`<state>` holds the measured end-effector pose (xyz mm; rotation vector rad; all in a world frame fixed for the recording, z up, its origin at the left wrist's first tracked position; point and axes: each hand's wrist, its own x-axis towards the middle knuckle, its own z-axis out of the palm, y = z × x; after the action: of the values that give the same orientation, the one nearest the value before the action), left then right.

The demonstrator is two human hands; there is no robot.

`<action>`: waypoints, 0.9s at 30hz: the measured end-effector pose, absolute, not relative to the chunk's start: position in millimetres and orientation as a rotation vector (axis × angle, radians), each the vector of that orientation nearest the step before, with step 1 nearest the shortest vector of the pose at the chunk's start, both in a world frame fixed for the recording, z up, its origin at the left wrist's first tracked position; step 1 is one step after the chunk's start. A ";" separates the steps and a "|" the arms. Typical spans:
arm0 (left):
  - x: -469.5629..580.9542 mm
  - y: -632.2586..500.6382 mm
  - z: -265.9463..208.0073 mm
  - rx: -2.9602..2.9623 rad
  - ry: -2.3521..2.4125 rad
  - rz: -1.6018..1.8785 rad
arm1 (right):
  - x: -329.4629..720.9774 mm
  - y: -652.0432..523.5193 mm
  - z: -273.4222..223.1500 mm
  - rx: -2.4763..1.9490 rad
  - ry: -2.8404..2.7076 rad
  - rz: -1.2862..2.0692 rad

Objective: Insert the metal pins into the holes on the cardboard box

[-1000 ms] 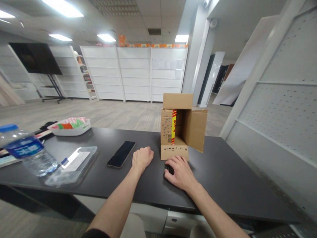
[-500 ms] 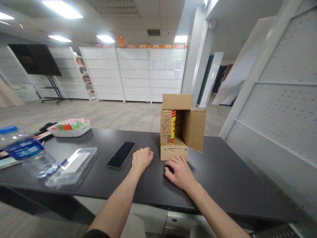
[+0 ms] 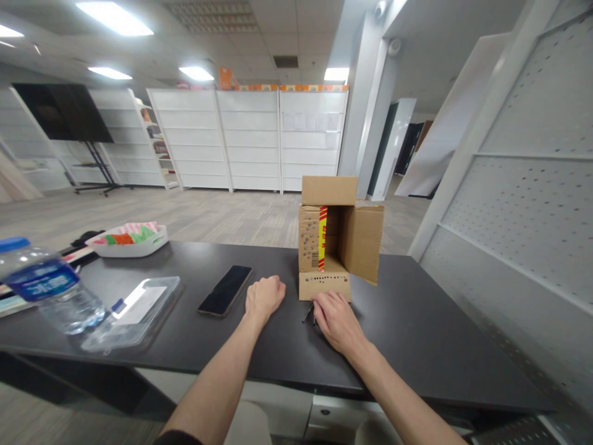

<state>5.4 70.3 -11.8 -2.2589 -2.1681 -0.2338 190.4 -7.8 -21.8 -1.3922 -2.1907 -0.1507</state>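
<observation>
My left hand [image 3: 265, 295] rests on the dark table as a closed fist, knuckles up; whatever may be inside it is hidden. Just right of it, my right hand [image 3: 337, 318] has its fingers bent down and drawn together in front of the cardboard box. From under those fingertips stick out thin dark pieces [image 3: 306, 313], too small to name. The open cardboard box [image 3: 361, 238] stands with its mouth facing me, flaps spread up, down and to both sides. Its lower flap [image 3: 324, 288] bears a row of small dark dots and touches or nearly touches my right fingertips.
Left of my fist lies a black phone [image 3: 225, 290]. Farther left are a clear plastic case [image 3: 160, 296], a tilted-looking water bottle [image 3: 50, 284] and a white basket [image 3: 132, 246] of colourful packets. A perforated white panel [image 3: 523, 204] borders the table's right side.
My right fingers have drawn together and shifted slightly right; the dark shape beneath them now shows as thin pieces poking out. My left fist and the box stay put.
</observation>
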 end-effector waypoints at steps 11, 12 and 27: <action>6.4 67.9 -9.1 -2.267 -2.186 -0.207 | 191.0 -4.6 -27.6 -1.408 -2.177 -0.152; 6.4 67.7 -8.7 -2.266 -2.191 -0.208 | 191.0 -4.3 -27.8 -1.410 -2.172 -0.155; 5.9 67.4 -8.0 -2.263 -2.181 -0.216 | 190.3 -3.5 -26.3 -1.454 -2.134 -0.138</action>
<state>5.9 67.4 -8.0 -2.2633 -2.1805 -0.2157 190.3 -3.5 -26.3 -1.4538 -2.1338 -0.1382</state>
